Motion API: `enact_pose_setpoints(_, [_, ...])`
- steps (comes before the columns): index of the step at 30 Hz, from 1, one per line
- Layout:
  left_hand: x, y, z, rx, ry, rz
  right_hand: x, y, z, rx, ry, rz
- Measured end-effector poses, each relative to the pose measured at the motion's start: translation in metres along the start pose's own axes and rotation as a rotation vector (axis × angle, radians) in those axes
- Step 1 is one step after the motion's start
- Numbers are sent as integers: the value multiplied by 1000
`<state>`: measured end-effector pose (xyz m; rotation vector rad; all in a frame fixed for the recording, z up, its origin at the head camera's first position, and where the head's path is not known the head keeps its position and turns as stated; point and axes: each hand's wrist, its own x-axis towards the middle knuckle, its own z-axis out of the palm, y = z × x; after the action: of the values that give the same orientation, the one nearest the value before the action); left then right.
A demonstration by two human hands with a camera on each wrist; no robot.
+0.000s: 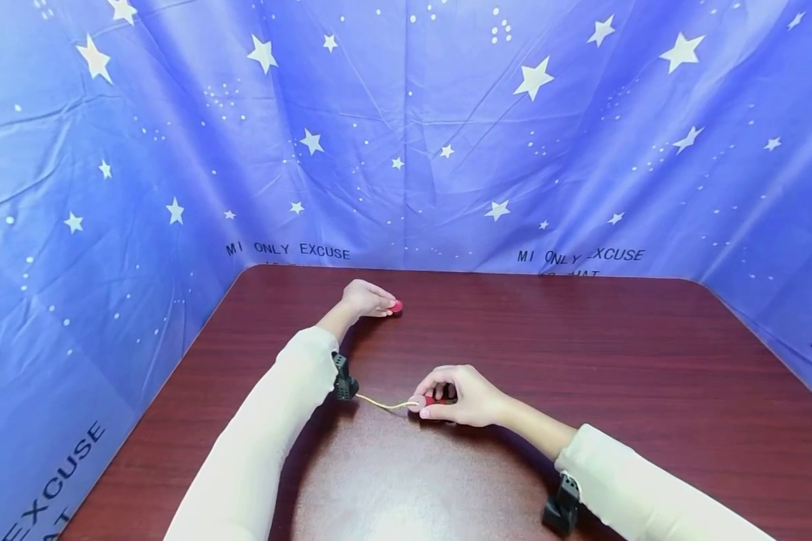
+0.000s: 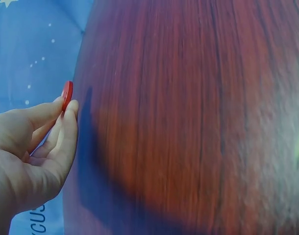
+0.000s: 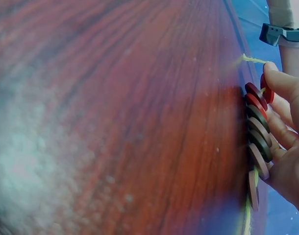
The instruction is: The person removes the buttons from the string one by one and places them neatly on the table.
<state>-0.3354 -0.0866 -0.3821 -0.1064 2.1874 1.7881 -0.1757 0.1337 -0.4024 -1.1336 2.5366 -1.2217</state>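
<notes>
red disc (image 1: 397,306) pinched by the left hand (image 1: 367,299) over the far part of the table (image 1: 582,338), other discs (image 3: 260,131) threaded on a yellow cord (image 1: 382,406) and gripped by the right hand (image 1: 470,396) nearer the front, exact pinch seemingly hidden, cord extended toward the left sleeve (image 1: 257,421)

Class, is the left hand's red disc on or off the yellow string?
Off: the yellow string doesn't visibly reach the red disc the left hand pinches.
</notes>
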Motion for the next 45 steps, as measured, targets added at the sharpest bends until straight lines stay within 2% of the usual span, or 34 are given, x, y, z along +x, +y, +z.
enact_pose_setpoints(7, [5,4,16,43,5,8,-1,1,-1,-14,14,6])
enact_pose_setpoints(12, [8,6,27,48,-28,3,0,3,1,-14,12,-13])
enact_pose_setpoints(17, [8,8,34,32,-47,-11,0,4,1,-20,19,-21])
enact_pose_setpoints(25, [5,10,44,34,-42,-15,-1,8,5,-2,28,-40])
enact_pose_setpoints(31, [8,18,58,54,-74,11,-1,7,2,-17,43,-44])
enact_pose_setpoints(39, [13,25,70,34,-127,-32,-1,6,2,-21,38,-36])
enact_pose_setpoints(45, [10,23,76,69,-103,-32,-2,7,3,-16,33,-25])
